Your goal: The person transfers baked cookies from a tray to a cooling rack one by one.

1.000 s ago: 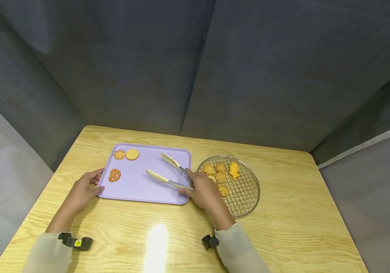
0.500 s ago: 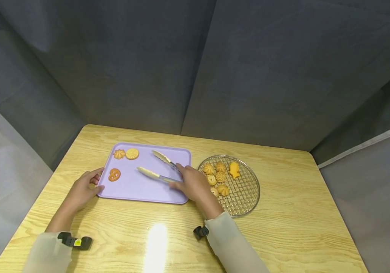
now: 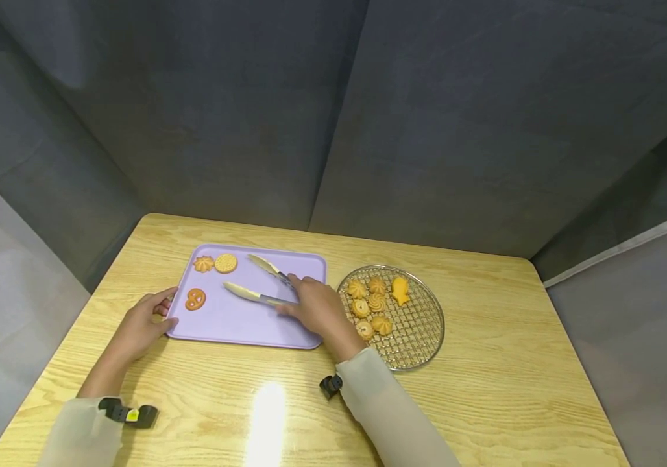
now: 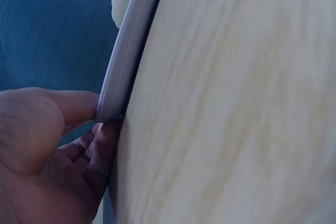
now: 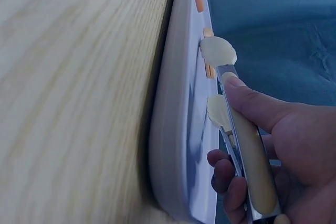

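My left hand [image 3: 143, 327] holds the left edge of a lilac tray [image 3: 240, 329]; in the left wrist view its thumb and fingers pinch the rim. With my right hand [image 3: 320, 311] I grip metal tongs [image 5: 254, 166] with cream-coloured tips. The two tips stand spread apart over the middle of the tray, with nothing between them. On the tray's left side lie a pretzel [image 3: 196, 299], a flower-shaped cookie [image 3: 204, 263] and a round dotted cookie [image 3: 226, 263], the last just left of the upper tong tip.
Right of the tray stands a round wire rack [image 3: 418, 331]. It bears several cookies [image 3: 377, 302] and an orange fish-shaped cookie [image 3: 400, 291]. Everything rests on a wooden table [image 3: 503, 350], with grey curtains [image 3: 427, 130] behind and at the sides.
My right hand has carried the spread tongs leftward over the tray, toward the cookies there. More cookies on the rack have come into sight. The left hand has stayed put.
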Available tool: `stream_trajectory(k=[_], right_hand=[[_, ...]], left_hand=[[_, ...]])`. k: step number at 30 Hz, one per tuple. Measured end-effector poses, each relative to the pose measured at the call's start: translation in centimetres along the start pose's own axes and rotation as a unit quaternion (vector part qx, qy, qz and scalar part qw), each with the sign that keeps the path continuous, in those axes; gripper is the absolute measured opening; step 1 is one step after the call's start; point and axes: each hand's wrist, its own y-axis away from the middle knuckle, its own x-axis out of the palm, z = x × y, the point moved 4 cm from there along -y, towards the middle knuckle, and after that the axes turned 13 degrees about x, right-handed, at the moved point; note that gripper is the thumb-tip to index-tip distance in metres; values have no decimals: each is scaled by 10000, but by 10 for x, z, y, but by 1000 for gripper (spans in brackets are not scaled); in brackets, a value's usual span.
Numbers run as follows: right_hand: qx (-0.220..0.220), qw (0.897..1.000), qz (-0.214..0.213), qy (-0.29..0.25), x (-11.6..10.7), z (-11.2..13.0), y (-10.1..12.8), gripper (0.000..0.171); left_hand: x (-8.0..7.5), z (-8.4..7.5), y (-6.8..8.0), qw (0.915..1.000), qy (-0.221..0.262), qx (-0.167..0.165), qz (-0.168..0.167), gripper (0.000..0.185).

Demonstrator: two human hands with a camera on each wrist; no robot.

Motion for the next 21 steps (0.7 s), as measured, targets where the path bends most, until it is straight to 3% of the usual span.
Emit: stream_trajectory(k=[21], right_hand=[[-74, 9975, 142, 682, 0, 33, -34, 74]], left_hand=[[0, 2, 0, 10000, 79, -14, -21, 65]])
